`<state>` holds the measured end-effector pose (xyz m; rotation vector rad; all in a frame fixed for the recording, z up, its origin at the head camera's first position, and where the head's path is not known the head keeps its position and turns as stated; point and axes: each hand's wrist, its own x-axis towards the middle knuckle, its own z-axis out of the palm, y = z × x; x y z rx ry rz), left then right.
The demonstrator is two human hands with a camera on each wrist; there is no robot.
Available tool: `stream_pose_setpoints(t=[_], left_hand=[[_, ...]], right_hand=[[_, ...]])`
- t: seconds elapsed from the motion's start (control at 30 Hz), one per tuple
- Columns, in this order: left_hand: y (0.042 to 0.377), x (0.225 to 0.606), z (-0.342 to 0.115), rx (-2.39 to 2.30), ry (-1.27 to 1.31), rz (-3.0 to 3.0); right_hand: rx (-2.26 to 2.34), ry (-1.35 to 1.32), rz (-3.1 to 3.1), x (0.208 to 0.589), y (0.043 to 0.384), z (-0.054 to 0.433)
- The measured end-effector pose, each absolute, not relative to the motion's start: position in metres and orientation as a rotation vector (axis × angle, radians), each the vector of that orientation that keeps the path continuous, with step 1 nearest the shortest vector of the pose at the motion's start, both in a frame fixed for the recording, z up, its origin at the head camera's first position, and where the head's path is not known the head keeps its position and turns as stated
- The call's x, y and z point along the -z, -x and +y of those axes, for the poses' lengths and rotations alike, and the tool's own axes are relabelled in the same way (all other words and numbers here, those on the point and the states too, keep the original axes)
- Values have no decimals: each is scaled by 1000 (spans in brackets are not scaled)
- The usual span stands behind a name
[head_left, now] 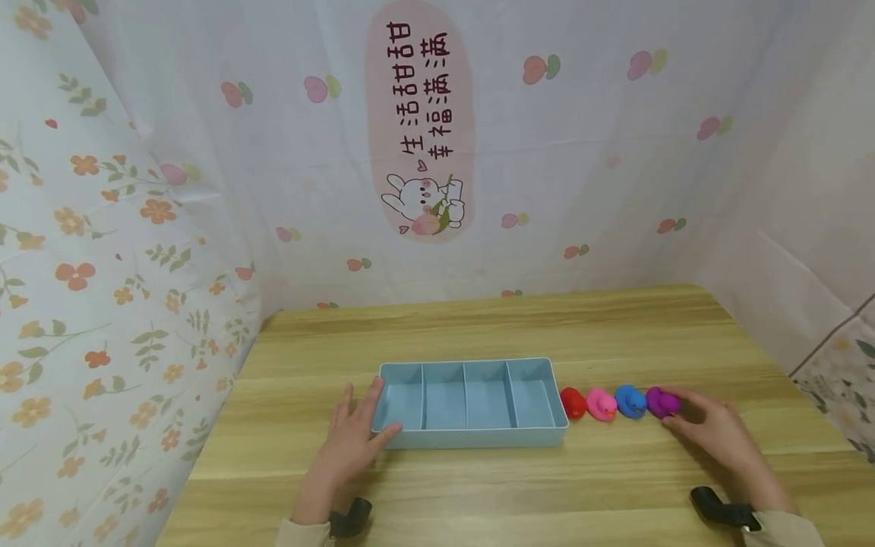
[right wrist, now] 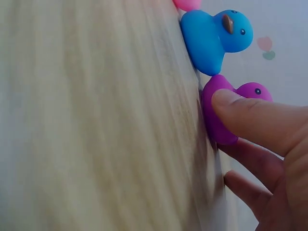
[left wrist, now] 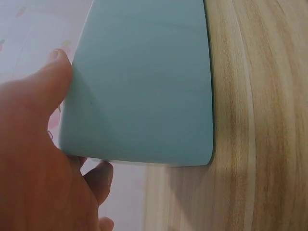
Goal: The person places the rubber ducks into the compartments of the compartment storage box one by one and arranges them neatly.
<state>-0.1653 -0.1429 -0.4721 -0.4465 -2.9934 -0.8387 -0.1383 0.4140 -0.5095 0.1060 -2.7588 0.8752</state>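
At the left end of a light blue tray [head_left: 475,438] with several compartments, my left hand [head_left: 352,437] rests with its thumb on the front rim near the corner. The other fingers lie along the end wall, as the left wrist view of the tray [left wrist: 139,86] shows. My right hand [head_left: 718,429] pinches a purple rubber duck [head_left: 661,403] between thumb and fingers. In the right wrist view the purple duck [right wrist: 219,115] sits at the tabletop, touching the blue rubber duck [right wrist: 202,41]. Beside the tray's right end stand a red duck [head_left: 573,403] and a pink duck [head_left: 601,405].
The ducks form a row running right from the tray on a wooden table [head_left: 478,494]. Behind the table hangs a printed cloth [head_left: 547,167], with a flowered curtain [head_left: 102,304] on the left and another cloth [head_left: 786,228] on the right.
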Motion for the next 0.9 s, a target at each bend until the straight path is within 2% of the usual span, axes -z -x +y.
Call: stream_pose_setpoints(t=[0.33, 0.9], left_hand=[[166, 472, -144, 879, 429, -3010], [168, 475, -147, 954, 465, -2996]], right_hand=[[-829, -43, -2689, 507, 139, 411], [-844, 63, -2736, 480, 138, 398]])
